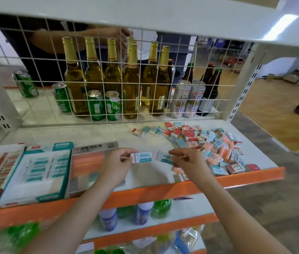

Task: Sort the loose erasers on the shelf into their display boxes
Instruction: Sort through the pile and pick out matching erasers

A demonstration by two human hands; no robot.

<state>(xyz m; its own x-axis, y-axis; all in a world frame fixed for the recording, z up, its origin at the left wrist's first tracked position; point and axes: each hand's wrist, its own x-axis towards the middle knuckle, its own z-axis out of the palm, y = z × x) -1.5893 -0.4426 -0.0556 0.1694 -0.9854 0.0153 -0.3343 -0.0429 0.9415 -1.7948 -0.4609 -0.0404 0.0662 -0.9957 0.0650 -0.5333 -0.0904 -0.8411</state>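
Two small teal-and-white wrapped erasers are held above the white shelf (93,132): one eraser (143,157) is pinched by the left hand (116,165), the other eraser (165,157) by the right hand (190,165). Both forearms are stretched forward, just right of the teal-edged cardboard display box (40,171).

Loose erasers (216,143) heaped at shelf right: red, teal, salmon sleeves. Three display boxes (35,173) side by side at left.
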